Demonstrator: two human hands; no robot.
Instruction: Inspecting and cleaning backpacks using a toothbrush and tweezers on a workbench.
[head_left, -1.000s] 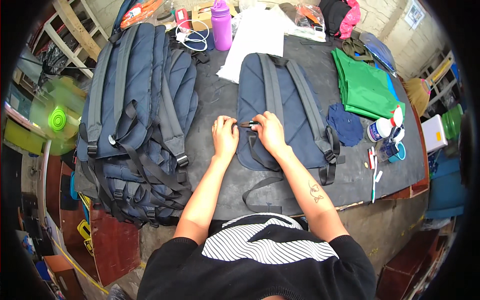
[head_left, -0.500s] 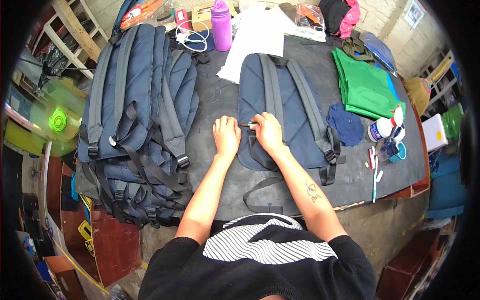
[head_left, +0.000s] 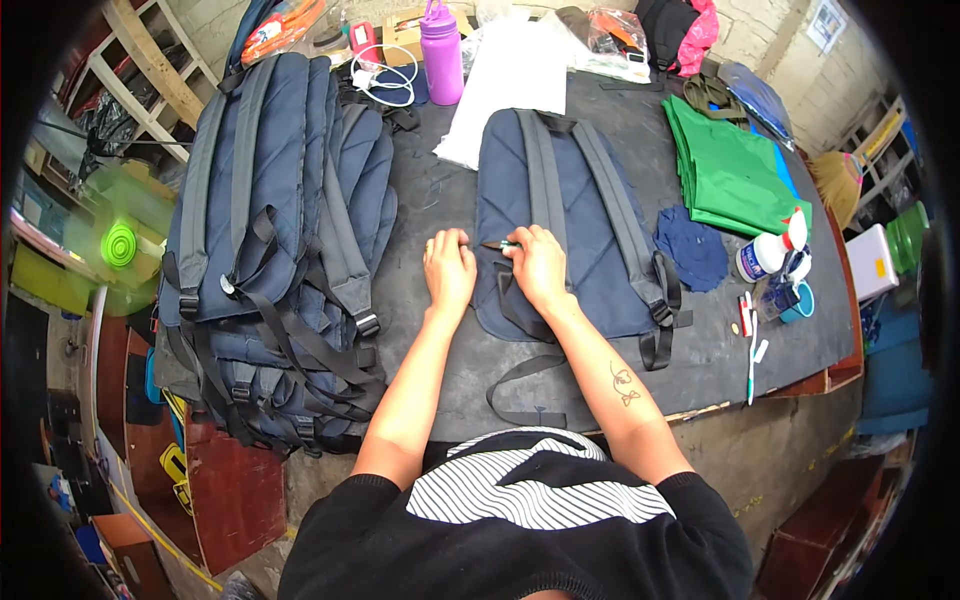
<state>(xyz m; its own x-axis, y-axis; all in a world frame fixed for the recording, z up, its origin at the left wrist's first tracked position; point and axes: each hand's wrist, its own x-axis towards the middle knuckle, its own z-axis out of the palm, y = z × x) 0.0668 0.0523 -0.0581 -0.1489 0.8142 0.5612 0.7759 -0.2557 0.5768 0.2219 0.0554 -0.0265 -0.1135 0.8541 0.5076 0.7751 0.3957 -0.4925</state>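
Note:
A navy backpack panel (head_left: 580, 215) with grey shoulder straps lies flat in front of me on the dark table. Over its left part, my right hand (head_left: 538, 268) is closed round a small pointed tool (head_left: 505, 245) with a greenish handle, its dark tip directed left at the panel's edge. Just beside that edge is my left hand (head_left: 450, 270), fingers curled in and knuckles up; whatever they pinch is hidden. From under my right wrist a black webbing strap (head_left: 515, 385) loops toward the table's front.
Stacked navy backpack panels (head_left: 250, 200) with dangling straps fill the table's left. Behind are a purple bottle (head_left: 441, 55) and white sheet material (head_left: 505, 85). To the right lie folded green fabric (head_left: 735, 165), navy cloth (head_left: 692, 250), a spray bottle (head_left: 770, 255) and a toothbrush (head_left: 752, 360).
Both hands stay at the panel's left edge. The left hand has drawn back very slightly to the left, and the tool's dark tip shows a little more.

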